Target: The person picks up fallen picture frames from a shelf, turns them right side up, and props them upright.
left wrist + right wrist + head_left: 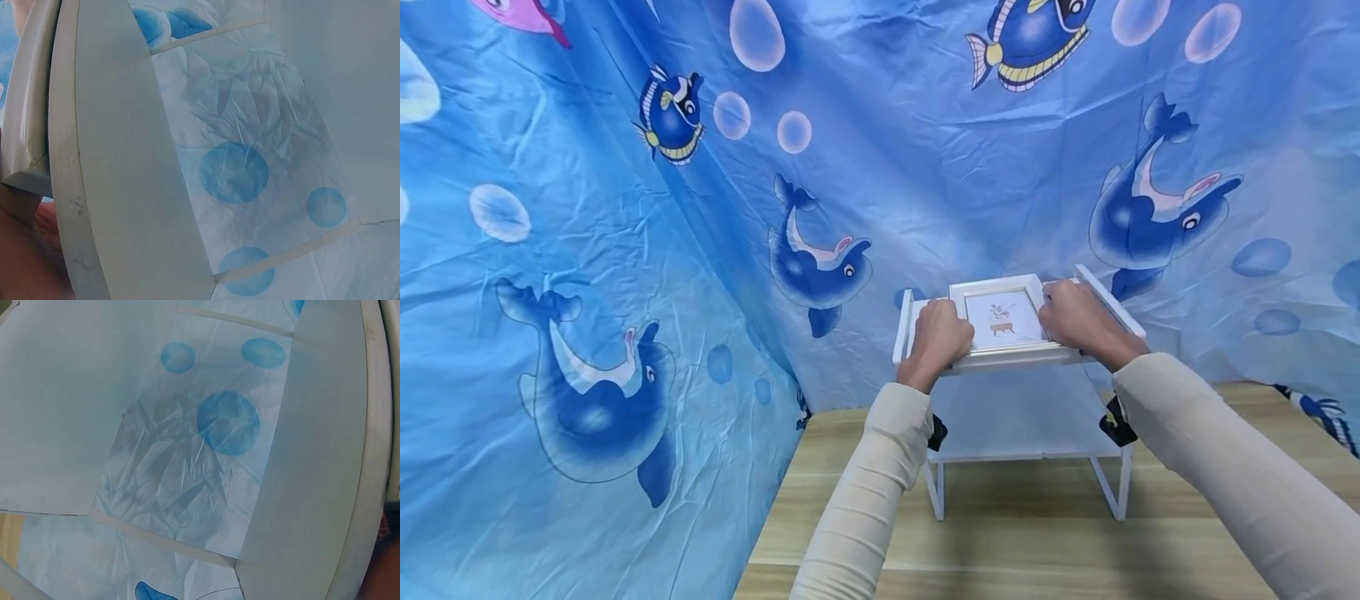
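Observation:
A white picture frame [1000, 321] with a print of a potted plant lies tilted back at the top of a small white rack [1018, 408]. My left hand [938, 335] grips the frame's left side with curled fingers. On the opposite side my right hand [1078, 317] grips it the same way. Glossy frame edge [28, 100] shows in the left wrist view, with part of the left hand [25, 250] below it. In the right wrist view the right hand [387, 572] is mostly cut off at the edge. The fingertips are hidden in the head view.
Raised white side rails [1111, 302] border the rack's top on both sides. Its lower shelf [1015, 417] and thin metal legs [1122, 487] stand over the wood-look floor [1030, 542]. Blue curtains [925, 167] printed with dolphins and fish hang close behind and at the left.

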{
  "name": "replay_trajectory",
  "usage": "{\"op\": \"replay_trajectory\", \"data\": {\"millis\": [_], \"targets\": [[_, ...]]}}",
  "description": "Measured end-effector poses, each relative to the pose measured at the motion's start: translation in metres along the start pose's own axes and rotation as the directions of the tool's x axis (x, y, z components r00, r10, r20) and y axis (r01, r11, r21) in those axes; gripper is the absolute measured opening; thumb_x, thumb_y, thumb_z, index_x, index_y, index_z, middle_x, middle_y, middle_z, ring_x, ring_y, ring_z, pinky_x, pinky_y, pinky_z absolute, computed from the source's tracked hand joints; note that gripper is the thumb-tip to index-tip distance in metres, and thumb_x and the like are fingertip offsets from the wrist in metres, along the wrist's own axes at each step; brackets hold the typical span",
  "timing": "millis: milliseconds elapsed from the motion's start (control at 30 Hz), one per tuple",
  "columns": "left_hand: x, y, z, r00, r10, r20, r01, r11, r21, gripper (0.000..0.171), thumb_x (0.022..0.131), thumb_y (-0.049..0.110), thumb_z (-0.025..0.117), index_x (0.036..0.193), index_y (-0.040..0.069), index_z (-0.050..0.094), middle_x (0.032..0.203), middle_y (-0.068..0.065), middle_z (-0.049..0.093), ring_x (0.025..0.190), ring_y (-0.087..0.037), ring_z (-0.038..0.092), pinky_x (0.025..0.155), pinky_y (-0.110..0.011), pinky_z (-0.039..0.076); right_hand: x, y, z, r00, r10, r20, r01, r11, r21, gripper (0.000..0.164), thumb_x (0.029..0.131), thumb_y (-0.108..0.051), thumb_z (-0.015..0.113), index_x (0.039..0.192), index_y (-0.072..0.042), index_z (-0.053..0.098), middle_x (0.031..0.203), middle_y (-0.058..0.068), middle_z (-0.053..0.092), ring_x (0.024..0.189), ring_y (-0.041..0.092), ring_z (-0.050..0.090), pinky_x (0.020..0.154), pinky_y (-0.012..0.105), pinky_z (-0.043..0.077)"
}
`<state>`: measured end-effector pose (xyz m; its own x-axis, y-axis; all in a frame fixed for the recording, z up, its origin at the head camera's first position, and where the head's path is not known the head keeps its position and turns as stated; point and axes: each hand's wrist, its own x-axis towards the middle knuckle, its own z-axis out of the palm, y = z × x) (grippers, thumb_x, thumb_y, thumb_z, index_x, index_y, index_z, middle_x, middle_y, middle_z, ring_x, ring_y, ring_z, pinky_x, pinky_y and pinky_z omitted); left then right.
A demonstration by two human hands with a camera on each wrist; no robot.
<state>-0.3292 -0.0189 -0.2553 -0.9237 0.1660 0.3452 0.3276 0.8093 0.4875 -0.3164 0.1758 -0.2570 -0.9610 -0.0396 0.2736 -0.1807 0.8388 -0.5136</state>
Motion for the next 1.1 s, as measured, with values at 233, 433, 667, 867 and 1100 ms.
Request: {"op": "replay_trajectory", "data": {"millis": [233, 433, 667, 867, 1100], "targets": [[0.0008, 0.0007, 0.0010, 1.000, -0.007, -0.025, 0.007, 1.000, 0.003, 0.016, 0.090, 0.002, 0.056, 0.095, -0.001, 0.071, 0.070, -0.010, 0.056, 0.051, -0.017, 0.045, 0.046, -0.024, 0.033, 0.0015, -0.0003, -0.0006, 1.000, -0.008, 0.000, 0.008, 1.000, 0.000, 0.029, 0.094, -0.002, 0.038, 0.111, 0.009, 0.060, 0.092, 0.024, 0.061, 0.065, 0.025, 0.055, 0.055, 0.031, 0.041], [0.0021, -0.0001, 0.0028, 0.999, -0.013, -0.035, 0.013, 1.000, -0.005, 0.018, 0.091, 0.002, 0.056, 0.099, -0.001, 0.072, 0.072, -0.009, 0.057, 0.053, -0.018, 0.048, 0.047, -0.023, 0.035, 0.0023, 0.0010, -0.0001, 1.000, -0.017, -0.004, 0.017, 1.000, 0.012, 0.025, 0.095, -0.003, 0.038, 0.103, 0.008, 0.059, 0.084, 0.021, 0.057, 0.063, 0.025, 0.054, 0.055, 0.032, 0.040], [0.0046, -0.0012, 0.0042, 0.998, 0.013, -0.059, -0.013, 1.000, -0.003, 0.020, 0.090, 0.000, 0.054, 0.099, -0.003, 0.072, 0.068, -0.010, 0.058, 0.052, -0.017, 0.047, 0.047, -0.023, 0.034, 0.0029, 0.0032, -0.0005, 0.997, -0.060, -0.046, 0.061, 0.998, 0.026, 0.018, 0.094, -0.001, 0.038, 0.080, -0.001, 0.050, 0.066, 0.011, 0.041, 0.058, 0.024, 0.044, 0.057, 0.034, 0.034], [0.0068, -0.0016, 0.0056, 0.995, 0.041, -0.090, -0.037, 0.998, 0.045, 0.021, 0.090, 0.000, 0.053, 0.098, -0.002, 0.072, 0.076, -0.010, 0.059, 0.060, -0.019, 0.051, 0.053, -0.023, 0.037, 0.0053, 0.0044, -0.0007, 0.994, -0.083, -0.065, 0.084, 0.996, 0.017, 0.019, 0.095, -0.002, 0.039, 0.078, -0.002, 0.049, 0.064, 0.011, 0.040, 0.057, 0.023, 0.043, 0.057, 0.034, 0.034], [0.0061, -0.0016, 0.0075, 0.990, 0.058, -0.127, -0.048, 0.996, 0.078, 0.021, 0.092, 0.002, 0.050, 0.100, -0.003, 0.069, 0.090, -0.013, 0.058, 0.079, -0.023, 0.049, 0.076, -0.032, 0.044, 0.0068, 0.0048, 0.0016, 0.988, -0.093, -0.125, 0.095, 0.996, 0.003, 0.019, 0.093, 0.000, 0.040, 0.075, -0.004, 0.046, 0.065, 0.010, 0.039, 0.059, 0.025, 0.044, 0.055, 0.033, 0.033]]}}
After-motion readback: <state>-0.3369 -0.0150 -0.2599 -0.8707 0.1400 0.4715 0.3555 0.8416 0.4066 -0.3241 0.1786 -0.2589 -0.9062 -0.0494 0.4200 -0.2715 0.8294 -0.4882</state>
